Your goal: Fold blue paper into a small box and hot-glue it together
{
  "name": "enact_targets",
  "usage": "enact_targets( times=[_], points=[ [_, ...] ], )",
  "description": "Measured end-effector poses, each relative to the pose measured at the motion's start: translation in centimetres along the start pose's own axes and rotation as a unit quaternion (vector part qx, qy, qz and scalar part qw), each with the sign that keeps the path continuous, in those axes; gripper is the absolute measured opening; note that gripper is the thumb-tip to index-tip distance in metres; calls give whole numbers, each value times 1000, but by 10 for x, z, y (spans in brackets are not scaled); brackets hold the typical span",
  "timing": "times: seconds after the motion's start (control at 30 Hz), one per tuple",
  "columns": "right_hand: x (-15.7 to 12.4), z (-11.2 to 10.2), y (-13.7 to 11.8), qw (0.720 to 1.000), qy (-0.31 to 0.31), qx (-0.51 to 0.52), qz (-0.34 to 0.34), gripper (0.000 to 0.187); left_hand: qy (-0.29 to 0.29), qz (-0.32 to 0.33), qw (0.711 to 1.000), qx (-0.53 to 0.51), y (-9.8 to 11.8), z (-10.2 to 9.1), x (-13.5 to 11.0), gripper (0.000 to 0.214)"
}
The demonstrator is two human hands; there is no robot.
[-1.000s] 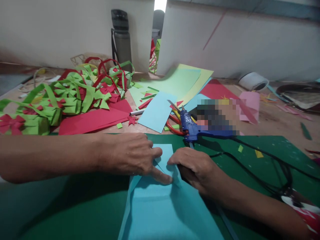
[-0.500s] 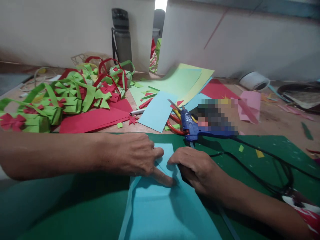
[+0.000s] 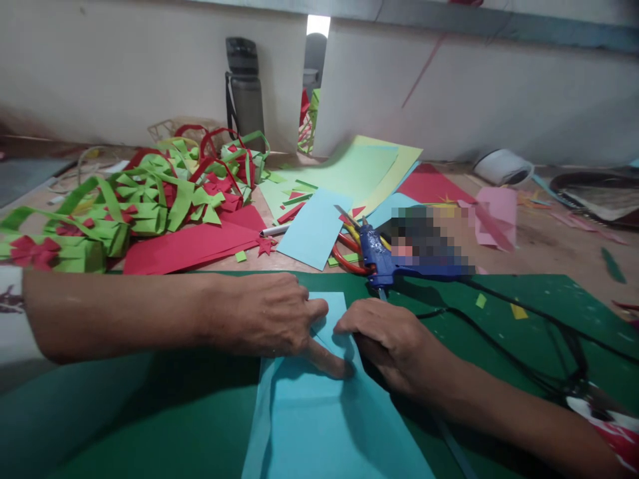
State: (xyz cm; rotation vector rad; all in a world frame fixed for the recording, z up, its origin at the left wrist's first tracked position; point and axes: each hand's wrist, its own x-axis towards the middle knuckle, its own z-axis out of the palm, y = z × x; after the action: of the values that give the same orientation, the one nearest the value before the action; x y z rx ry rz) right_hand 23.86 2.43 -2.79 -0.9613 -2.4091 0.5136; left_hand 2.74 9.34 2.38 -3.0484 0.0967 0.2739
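A light blue sheet of paper (image 3: 319, 426) lies on a green cutting mat (image 3: 150, 426) in front of me. My left hand (image 3: 269, 319) rests on the sheet's far part, its fingers stretched out and one fingertip pressing down on a fold. My right hand (image 3: 389, 339) lies beside it on the sheet's right edge, fingers curled and pressing the paper flat. The two hands almost touch over the fold.
A blue glue gun (image 3: 394, 259) with a black cord (image 3: 539, 332) lies just beyond the mat, next to scissors (image 3: 347, 249). Green and red paper ribbons (image 3: 134, 199) pile at the left. Coloured sheets (image 3: 349, 173), a grey bottle (image 3: 244, 86) and a tape roll (image 3: 504, 166) sit farther back.
Both hands stay on the blue sheet at the fold. The view has tilted slightly, so everything sits a little lower in the picture.
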Motion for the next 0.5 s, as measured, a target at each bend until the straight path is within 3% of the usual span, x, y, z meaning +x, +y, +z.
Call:
enact_targets(
  times=[0.33, 0.5],
  points=[
    [0, 1, 0, 1000, -4, 14, 15, 23, -20, -15, 997, -69, -11, -2, -9, 51],
    [-1, 0, 0, 1000, 0, 14, 19, 24, -27, -55, 992, -107, -17, 0, -15, 54]
  ],
)
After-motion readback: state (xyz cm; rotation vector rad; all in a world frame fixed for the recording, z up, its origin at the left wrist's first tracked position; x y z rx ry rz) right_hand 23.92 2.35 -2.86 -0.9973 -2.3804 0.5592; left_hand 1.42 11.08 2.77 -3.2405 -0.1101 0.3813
